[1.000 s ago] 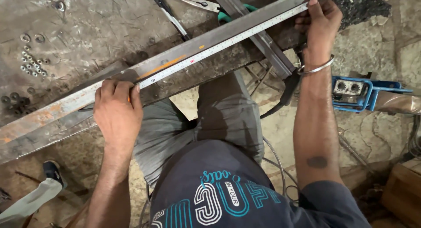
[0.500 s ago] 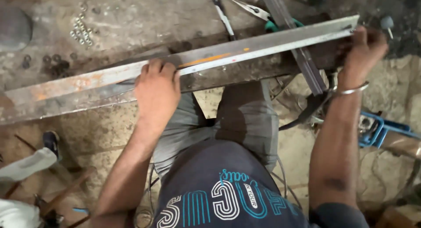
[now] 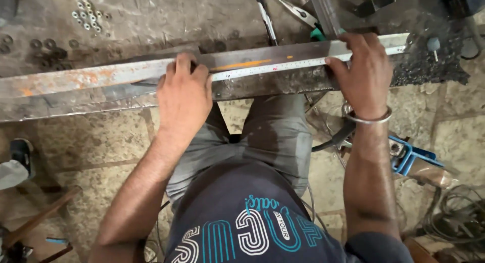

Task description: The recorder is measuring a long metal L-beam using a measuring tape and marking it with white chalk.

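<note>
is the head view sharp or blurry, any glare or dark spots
Head view: mostly sharp, markings on the white measuring tape visible though too small to read; soft even light, no harsh glare on the long rusty steel angle bar; left hand and right hand crisp; top right corner falls into shadow.

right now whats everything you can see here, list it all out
steel bar: one, long, grey with rust and an orange mark, lying across the floor under both hands
tape measure blade: one, pale, stretched along the bar between the hands
pliers: one, green-handled, behind the bar
washers and nuts: a scatter, silvery and dark, top left
bangle: one, silver, on the right wrist
blue tool: one, on the stone floor at right
cables: a coil, dark, bottom right
shoe: one, dark, left edge
left hand: pressing flat on the bar
right hand: fingers over the bar and tape
</note>
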